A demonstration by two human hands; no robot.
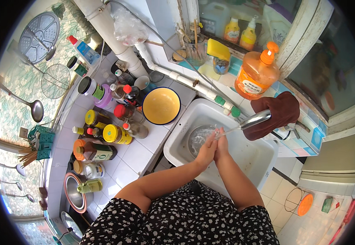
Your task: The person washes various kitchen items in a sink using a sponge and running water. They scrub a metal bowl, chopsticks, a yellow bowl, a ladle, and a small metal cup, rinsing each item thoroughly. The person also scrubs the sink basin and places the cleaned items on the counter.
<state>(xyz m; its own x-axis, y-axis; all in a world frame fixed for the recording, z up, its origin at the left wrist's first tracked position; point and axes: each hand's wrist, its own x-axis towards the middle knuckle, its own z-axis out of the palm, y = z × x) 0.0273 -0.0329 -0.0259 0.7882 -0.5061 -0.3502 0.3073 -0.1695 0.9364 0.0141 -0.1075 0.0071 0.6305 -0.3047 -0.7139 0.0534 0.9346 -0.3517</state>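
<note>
Many bottles (137, 130) crowd the yellow bowl (161, 106) (hands (207, 152) under water (229, 131)).

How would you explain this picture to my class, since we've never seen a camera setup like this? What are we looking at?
There is no machine arm here: these are a person's own left hand and right hand. The single picture comes from a wide fisheye camera on the person's head, looking down, so straight edges bend and the corners go dark.

The hands meet over a white sink, where water runs onto them from a metal tap with a brown cloth draped around it. No object can be seen in them.

On the tiled counter to the left stand a yellow bowl and many bottles and jars, including a yellow-lidded jar.
</note>
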